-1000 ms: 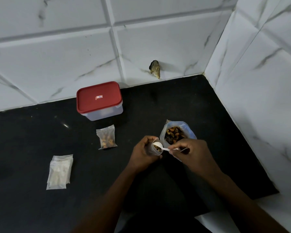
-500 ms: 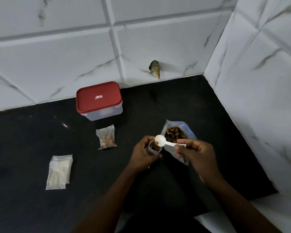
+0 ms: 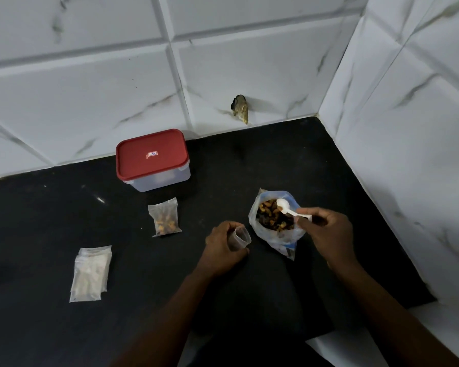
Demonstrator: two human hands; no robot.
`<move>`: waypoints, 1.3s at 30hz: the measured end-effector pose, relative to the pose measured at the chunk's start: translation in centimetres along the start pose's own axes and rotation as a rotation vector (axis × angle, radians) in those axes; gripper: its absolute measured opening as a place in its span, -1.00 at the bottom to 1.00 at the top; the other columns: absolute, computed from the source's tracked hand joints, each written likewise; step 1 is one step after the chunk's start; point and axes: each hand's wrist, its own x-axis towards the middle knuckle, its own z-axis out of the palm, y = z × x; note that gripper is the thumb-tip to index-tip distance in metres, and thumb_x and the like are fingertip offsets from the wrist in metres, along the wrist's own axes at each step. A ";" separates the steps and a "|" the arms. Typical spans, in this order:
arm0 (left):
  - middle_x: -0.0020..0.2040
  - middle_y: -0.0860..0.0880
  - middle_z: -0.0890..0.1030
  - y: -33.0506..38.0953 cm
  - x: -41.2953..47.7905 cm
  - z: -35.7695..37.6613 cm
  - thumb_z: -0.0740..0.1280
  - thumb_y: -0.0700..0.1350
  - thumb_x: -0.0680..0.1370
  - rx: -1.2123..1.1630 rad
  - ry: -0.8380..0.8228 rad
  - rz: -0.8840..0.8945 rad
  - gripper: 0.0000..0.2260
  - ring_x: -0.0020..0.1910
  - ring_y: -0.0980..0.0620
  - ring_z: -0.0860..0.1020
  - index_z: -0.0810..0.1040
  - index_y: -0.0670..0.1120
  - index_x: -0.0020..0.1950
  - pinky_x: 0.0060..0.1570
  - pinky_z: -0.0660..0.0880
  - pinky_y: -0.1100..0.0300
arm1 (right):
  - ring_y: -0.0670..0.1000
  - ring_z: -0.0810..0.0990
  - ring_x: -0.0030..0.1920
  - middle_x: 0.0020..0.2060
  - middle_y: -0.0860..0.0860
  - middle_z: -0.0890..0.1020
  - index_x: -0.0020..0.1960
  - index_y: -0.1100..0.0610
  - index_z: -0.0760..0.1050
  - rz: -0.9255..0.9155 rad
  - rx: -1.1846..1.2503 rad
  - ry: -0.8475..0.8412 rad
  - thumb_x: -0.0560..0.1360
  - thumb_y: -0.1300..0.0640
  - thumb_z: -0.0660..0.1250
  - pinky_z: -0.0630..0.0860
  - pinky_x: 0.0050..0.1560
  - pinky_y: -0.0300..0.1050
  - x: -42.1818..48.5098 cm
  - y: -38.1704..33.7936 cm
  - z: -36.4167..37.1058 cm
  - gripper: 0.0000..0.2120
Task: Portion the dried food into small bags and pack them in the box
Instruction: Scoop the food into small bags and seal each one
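My left hand [image 3: 224,247] grips a small clear bag [image 3: 241,237] held open at its mouth, just left of the big bag. The big plastic bag [image 3: 272,235] stands open on the black counter [image 3: 51,327] with brown dried food [image 3: 270,215] inside. My right hand [image 3: 326,234] pinches the handle of a white plastic spoon [image 3: 289,209], whose bowl hovers over the dried food. One filled small bag [image 3: 164,217] lies flat to the left. A clear box with a red lid [image 3: 153,157], closed, sits by the back wall.
A stack of empty small clear bags [image 3: 90,274] lies at the left of the counter. White tiled walls [image 3: 408,128] close the back and right sides. A small dark object [image 3: 240,108] sticks to the back wall. The counter's front edge is near bottom right.
The spoon has swung right, from the small bag's mouth back over the big bag's dried food. My left hand has stayed in place holding the small bag open.
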 end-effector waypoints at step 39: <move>0.30 0.16 0.50 1.1 1.0 0.9 0.56 -0.23 0.42 -0.116 0.040 0.146 -0.37 0.29 0.23 0.52 0.44 0.16 0.39 0.29 0.55 0.13 | -0.07 0.68 -0.01 -0.03 0.01 0.72 0.00 0.13 0.70 -0.550 -0.470 -0.237 0.46 0.30 0.47 0.65 0.08 -0.04 2.7 1.2 2.9 -0.85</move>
